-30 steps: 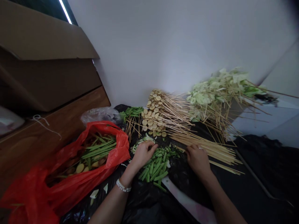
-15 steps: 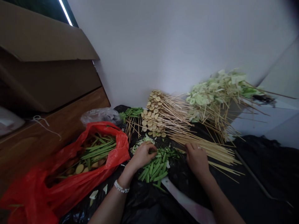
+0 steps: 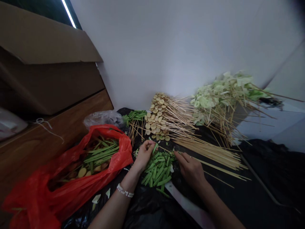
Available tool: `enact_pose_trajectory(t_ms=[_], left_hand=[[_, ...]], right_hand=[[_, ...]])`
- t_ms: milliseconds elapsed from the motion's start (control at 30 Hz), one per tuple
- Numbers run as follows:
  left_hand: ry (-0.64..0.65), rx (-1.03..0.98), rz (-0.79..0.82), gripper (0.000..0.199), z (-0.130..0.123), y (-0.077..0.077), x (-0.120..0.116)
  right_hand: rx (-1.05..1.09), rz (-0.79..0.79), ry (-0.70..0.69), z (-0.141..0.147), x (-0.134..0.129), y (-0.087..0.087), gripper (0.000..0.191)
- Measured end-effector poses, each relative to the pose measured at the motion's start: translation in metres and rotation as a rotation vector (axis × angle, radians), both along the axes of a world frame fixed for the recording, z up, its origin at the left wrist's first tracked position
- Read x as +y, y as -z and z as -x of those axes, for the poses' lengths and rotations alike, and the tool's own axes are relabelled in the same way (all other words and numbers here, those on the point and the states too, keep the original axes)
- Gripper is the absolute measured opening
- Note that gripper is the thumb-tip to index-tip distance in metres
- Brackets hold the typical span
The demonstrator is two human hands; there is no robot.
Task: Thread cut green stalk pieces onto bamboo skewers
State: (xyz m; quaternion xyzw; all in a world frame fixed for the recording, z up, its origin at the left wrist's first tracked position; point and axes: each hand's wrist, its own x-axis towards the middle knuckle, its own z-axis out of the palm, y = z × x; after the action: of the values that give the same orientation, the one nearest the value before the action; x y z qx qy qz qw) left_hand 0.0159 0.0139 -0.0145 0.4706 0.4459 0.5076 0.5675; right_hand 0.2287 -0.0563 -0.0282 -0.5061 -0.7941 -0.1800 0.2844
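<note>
The green bean pile lies between the hands, nearer the left.

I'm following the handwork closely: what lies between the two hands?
In the head view, a thin skewer extends from the right hand toward the green bean piece in the left hand; cut green beans lie heaped nearer the viewer.

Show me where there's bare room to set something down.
Two patches look bare: the black plastic between the left forearm and the pale strip, and the dark surface beyond the right forearm, short of the loose sticks. Crowded: between the left hand and right hand, over the cut beans, and behind them, where potato slices and sticks lie.
</note>
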Motion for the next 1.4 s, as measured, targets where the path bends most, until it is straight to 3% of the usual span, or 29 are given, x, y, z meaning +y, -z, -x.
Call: enact_pose_trajectory(t_ms=[100,200,433,767,1000,1400], left_hand=[[0.055,-0.278,0.285,0.023,0.001,-0.002,-0.001],[0.076,-0.404,0.378,0.010,0.003,-0.008,-0.001],[0.112,-0.502,0.375,0.025,0.002,-0.012,-0.002],[0.077,-0.307,0.177,0.031,-0.002,0.001,-0.001],[0.101,-0.383,0.271,0.024,-0.001,-0.001,-0.003],[0.100,-0.390,0.289,0.023,-0.001,-0.006,-0.004]], right_hand=[[-0.003,-0.001,-0.025,0.002,0.000,0.001,0.036],[0.005,0.004,-0.034,0.002,0.000,0.002,0.035],[0.011,0.014,-0.026,0.002,0.001,0.002,0.035],[0.014,0.005,-0.033,0.002,0.000,0.001,0.036],[0.006,0.009,-0.033,0.002,-0.002,0.000,0.038],[-0.002,0.007,0.014,0.003,-0.002,0.001,0.038]])
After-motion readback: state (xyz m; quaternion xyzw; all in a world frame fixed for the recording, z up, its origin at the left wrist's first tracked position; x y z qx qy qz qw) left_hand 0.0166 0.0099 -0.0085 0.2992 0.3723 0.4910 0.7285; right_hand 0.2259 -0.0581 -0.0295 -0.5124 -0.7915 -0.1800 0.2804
